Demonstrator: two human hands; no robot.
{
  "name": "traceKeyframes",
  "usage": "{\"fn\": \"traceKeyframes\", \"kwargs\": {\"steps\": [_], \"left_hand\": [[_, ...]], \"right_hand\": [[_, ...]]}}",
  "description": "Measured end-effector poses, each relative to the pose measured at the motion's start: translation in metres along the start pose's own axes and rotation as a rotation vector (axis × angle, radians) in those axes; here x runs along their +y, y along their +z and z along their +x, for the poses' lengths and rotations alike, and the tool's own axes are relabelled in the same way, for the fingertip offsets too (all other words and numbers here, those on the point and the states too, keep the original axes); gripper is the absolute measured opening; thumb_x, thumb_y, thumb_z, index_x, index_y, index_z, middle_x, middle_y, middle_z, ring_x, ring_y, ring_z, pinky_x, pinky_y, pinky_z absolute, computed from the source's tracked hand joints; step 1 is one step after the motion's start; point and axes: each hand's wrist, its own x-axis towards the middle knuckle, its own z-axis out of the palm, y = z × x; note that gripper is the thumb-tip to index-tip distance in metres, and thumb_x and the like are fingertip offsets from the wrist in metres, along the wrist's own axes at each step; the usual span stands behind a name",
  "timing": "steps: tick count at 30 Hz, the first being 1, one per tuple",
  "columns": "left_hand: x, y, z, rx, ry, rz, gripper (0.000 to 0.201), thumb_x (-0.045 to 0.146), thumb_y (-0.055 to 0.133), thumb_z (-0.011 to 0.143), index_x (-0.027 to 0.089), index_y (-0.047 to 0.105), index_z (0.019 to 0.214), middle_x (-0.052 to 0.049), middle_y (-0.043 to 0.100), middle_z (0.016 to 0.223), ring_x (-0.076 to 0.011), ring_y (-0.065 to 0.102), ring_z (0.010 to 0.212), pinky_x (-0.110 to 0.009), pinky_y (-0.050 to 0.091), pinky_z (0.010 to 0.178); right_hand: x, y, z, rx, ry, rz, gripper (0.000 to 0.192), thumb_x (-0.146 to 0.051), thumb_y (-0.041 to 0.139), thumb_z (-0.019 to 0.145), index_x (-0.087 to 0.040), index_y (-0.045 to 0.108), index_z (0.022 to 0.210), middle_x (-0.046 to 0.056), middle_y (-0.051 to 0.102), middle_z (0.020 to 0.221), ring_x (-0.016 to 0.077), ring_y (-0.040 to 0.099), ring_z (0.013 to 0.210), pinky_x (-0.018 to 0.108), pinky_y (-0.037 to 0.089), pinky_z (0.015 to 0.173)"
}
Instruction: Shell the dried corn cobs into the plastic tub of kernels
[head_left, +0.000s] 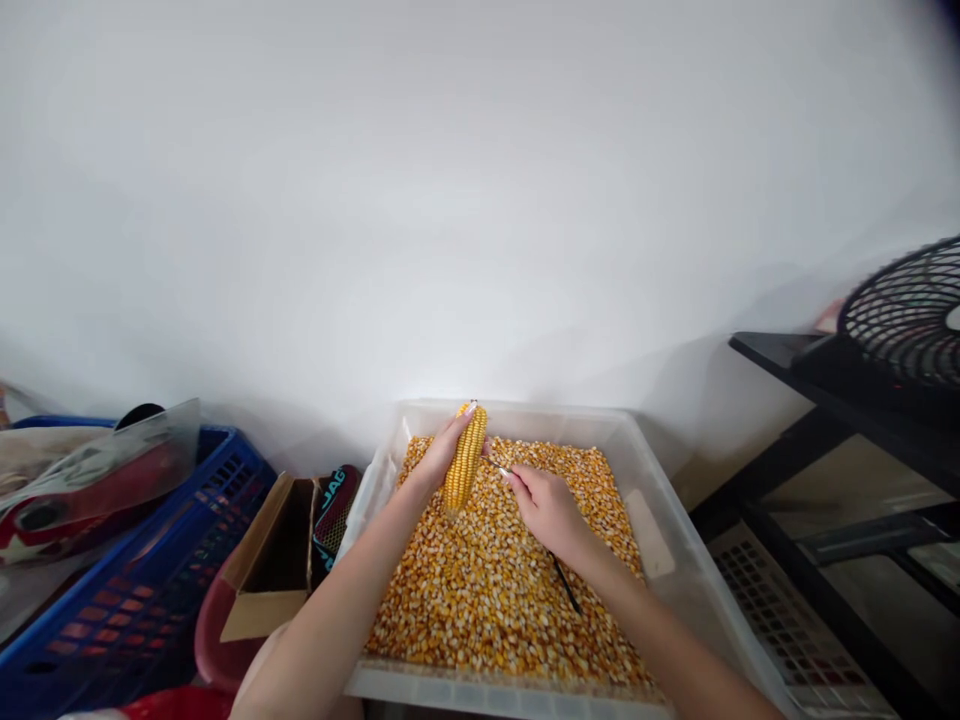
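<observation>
My left hand [445, 447] is wrapped round the side of a yellow corn cob [466, 462], held upright with its rows of kernels showing. Close to the cob's right side, my right hand [549, 507] grips a thin metal tool [498, 465], its narrow end pointing toward the cob. The tool's exact kind cannot be made out. Below both hands, loose corn kernels [480, 590] fill much of a translucent plastic bin [667, 500]. A thin black strip [564, 583] shows beneath my right wrist; whether it belongs to the tool is unclear.
Left of the bin stand an open cardboard box [266, 610], a reddish basin [212, 640] and a blue plastic basket [150, 590] with bagged items. A black rack [840, 430] on the right carries a fan [911, 310]. Behind the bin rises a white wall [465, 200].
</observation>
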Motion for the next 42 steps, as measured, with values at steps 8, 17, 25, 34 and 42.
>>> {"fn": "traceKeyframes", "kwargs": {"steps": [8, 17, 25, 34, 42], "left_hand": [[0.001, 0.005, -0.004, -0.02, 0.022, 0.061, 0.041, 0.054, 0.057, 0.075, 0.013, 0.061, 0.072, -0.007, 0.063, 0.059, -0.015, 0.059, 0.051, -0.023, 0.043, 0.049], [-0.001, 0.006, -0.007, -0.033, 0.04, 0.119, 0.038, 0.052, 0.058, 0.075, 0.014, 0.06, 0.074, -0.006, 0.062, 0.059, -0.0142, 0.058, 0.05, -0.022, 0.041, 0.047], [-0.014, 0.004, 0.0, 0.211, 0.189, 0.247, 0.032, 0.035, 0.075, 0.06, 0.018, 0.059, 0.082, 0.0, 0.062, 0.066, -0.0146, 0.057, 0.061, -0.022, 0.043, 0.059], [-0.011, 0.006, -0.001, 0.252, 0.379, 0.76, 0.04, 0.048, 0.063, 0.068, 0.016, 0.061, 0.091, -0.001, 0.065, 0.078, -0.0172, 0.058, 0.075, -0.026, 0.043, 0.072], [-0.011, 0.018, -0.014, 0.003, 0.398, 0.973, 0.04, 0.053, 0.061, 0.068, 0.018, 0.063, 0.085, -0.001, 0.065, 0.074, -0.0192, 0.06, 0.075, -0.027, 0.044, 0.073]], "right_hand": [[-0.001, 0.004, -0.002, 0.007, -0.075, -0.109, 0.027, -0.02, 0.035, 0.09, -0.017, 0.056, 0.074, 0.006, 0.062, 0.066, 0.0151, 0.056, 0.058, 0.025, 0.033, 0.056], [-0.002, 0.007, -0.005, -0.056, -0.067, -0.245, 0.027, -0.021, 0.036, 0.091, -0.016, 0.059, 0.078, 0.007, 0.064, 0.068, 0.0148, 0.058, 0.059, 0.024, 0.034, 0.056], [-0.004, 0.015, -0.002, -0.117, -0.049, -0.35, 0.026, -0.02, 0.037, 0.092, -0.015, 0.06, 0.082, 0.009, 0.066, 0.071, 0.0172, 0.06, 0.062, 0.025, 0.036, 0.055], [-0.005, 0.006, 0.0, -0.286, 0.011, -0.309, 0.03, -0.026, 0.034, 0.094, -0.016, 0.061, 0.088, 0.007, 0.066, 0.079, 0.0151, 0.061, 0.069, 0.023, 0.036, 0.061], [0.005, -0.006, 0.005, -0.417, -0.025, -0.274, 0.03, -0.027, 0.036, 0.093, -0.018, 0.063, 0.083, 0.006, 0.067, 0.083, 0.0151, 0.061, 0.074, 0.024, 0.034, 0.064]]}}
